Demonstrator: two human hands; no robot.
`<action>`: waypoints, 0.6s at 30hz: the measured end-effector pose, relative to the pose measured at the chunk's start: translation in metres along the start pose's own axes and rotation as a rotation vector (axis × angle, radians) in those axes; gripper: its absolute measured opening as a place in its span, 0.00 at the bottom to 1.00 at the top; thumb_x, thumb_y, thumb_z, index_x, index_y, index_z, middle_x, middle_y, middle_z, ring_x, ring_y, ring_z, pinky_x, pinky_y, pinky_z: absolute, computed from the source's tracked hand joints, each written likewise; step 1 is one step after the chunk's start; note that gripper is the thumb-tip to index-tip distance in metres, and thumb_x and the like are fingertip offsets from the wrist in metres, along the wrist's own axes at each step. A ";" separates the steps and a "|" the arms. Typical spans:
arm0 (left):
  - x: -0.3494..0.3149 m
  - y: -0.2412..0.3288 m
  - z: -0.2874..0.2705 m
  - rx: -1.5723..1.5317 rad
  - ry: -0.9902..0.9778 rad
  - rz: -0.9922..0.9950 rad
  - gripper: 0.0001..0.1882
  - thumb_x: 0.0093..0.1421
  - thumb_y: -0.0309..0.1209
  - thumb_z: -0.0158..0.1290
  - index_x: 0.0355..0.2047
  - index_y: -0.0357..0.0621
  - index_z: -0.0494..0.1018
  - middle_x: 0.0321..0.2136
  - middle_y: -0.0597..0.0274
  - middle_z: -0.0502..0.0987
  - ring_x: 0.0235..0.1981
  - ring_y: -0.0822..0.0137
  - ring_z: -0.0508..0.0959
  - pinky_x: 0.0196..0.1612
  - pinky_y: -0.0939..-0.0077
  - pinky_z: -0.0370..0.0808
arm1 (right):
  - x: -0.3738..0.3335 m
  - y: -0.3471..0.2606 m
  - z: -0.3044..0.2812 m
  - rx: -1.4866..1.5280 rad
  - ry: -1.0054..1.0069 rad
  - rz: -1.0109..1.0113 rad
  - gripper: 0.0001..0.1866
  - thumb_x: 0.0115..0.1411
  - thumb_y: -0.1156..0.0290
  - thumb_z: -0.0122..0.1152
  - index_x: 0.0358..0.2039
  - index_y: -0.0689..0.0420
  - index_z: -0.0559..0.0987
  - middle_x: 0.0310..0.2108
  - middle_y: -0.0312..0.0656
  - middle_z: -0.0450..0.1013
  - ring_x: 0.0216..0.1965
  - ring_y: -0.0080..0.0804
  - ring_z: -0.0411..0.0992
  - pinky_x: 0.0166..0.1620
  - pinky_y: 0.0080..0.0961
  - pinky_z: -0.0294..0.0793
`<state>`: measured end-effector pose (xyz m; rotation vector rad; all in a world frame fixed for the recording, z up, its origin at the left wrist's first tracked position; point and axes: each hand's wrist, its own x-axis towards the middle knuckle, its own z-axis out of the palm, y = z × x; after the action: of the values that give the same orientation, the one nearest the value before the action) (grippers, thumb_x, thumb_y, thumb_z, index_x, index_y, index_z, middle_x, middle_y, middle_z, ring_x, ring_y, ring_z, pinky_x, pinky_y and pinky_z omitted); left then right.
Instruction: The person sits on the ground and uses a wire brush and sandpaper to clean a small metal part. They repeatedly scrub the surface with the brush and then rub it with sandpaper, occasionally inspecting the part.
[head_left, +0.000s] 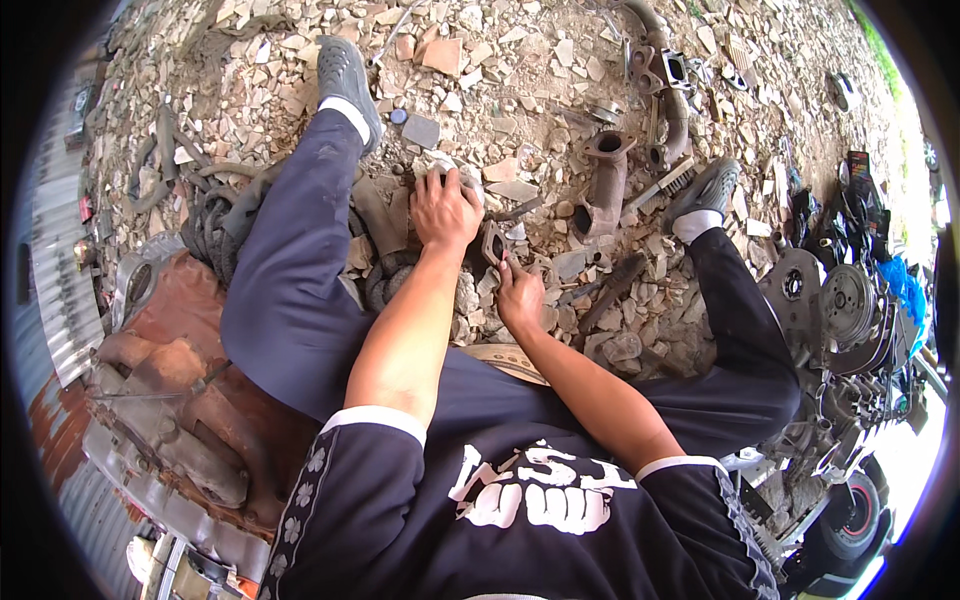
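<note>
My left hand (445,208) is closed, its fingers curled over a pale, whitish lump (455,168). Most of that lump is under the fingers, and I cannot tell whether it is a stone or a bunched rag. Just right of it and nearer to me, my right hand (521,296) pinches a rusty metal flange (493,243) with a hole through its middle. Whether a pipe continues from the flange is hidden. Beyond and to the right, a rusty exhaust pipe piece (608,180) with flanged ends lies on the rubble, a wire brush (664,184) beside it.
A longer rusty manifold pipe (672,110) lies farther off. Broken tiles and stones (560,100) cover the ground between my outstretched legs. At left rests a large rusty engine part (190,390); at right, greasy engine parts (850,310) are heaped. A grey block (421,131) sits near my left shoe.
</note>
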<state>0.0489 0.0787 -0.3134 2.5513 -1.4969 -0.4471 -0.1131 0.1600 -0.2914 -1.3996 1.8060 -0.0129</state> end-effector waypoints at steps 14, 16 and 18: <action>0.001 -0.002 -0.003 -0.035 -0.008 -0.028 0.19 0.60 0.39 0.53 0.50 0.50 0.78 0.57 0.51 0.74 0.61 0.45 0.71 0.61 0.45 0.70 | -0.020 -0.051 -0.018 0.176 -0.152 0.091 0.17 0.68 0.67 0.58 0.55 0.54 0.82 0.37 0.67 0.76 0.42 0.61 0.74 0.50 0.50 0.71; 0.004 0.002 -0.003 -0.041 -0.031 -0.027 0.19 0.61 0.39 0.53 0.50 0.49 0.79 0.57 0.50 0.74 0.61 0.45 0.71 0.62 0.45 0.69 | -0.013 -0.029 -0.002 0.015 0.000 -0.010 0.17 0.67 0.69 0.58 0.54 0.58 0.82 0.35 0.67 0.77 0.41 0.61 0.75 0.49 0.51 0.72; 0.004 0.004 -0.005 -0.031 -0.055 -0.022 0.19 0.61 0.40 0.53 0.50 0.49 0.79 0.58 0.50 0.74 0.62 0.45 0.71 0.63 0.45 0.69 | -0.001 -0.019 0.003 -0.067 0.014 0.015 0.17 0.66 0.71 0.58 0.54 0.58 0.82 0.34 0.67 0.77 0.39 0.61 0.75 0.48 0.52 0.72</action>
<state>0.0489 0.0731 -0.3081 2.5539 -1.4686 -0.5432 -0.0957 0.1551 -0.2837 -1.4354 1.8432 0.0463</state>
